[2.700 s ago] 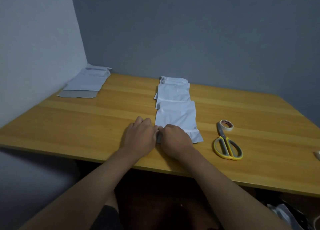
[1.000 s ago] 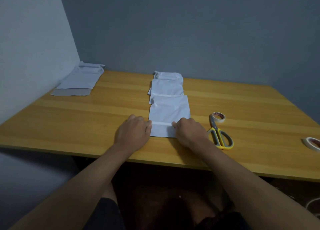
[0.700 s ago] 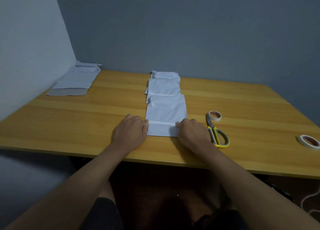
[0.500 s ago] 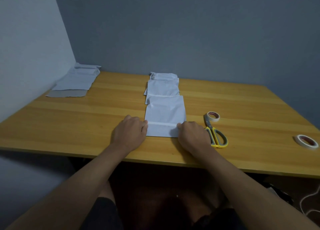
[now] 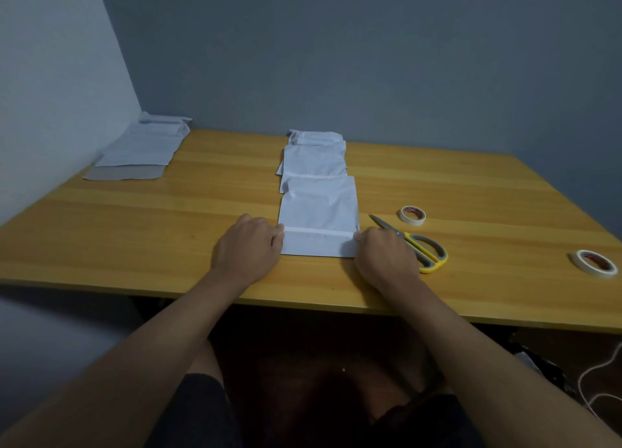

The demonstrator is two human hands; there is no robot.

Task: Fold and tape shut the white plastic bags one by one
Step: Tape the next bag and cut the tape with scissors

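Note:
A white plastic bag [image 5: 319, 212] lies flat near the front of the wooden table [image 5: 168, 232], its near end folded over into a flap [image 5: 318, 244]. My left hand [image 5: 247, 247] presses the flap's left end and my right hand [image 5: 383, 255] presses its right end, fingers curled down on the fold. Behind it lie two more white bags [image 5: 314, 159] in a row. A roll of tape [image 5: 412, 215] sits right of the bag, beyond yellow-handled scissors [image 5: 417, 245].
A stack of flat bags [image 5: 141, 151] lies at the back left against the wall. A second tape roll [image 5: 595, 262] sits near the table's right edge. Walls close the back and left. A white cable [image 5: 602, 380] lies on the floor at the right.
Both hands slid apart from the middle of the fold to the bag's two side edges, flattening the flap. The camera view shifted slightly, so a second tape roll came into view.

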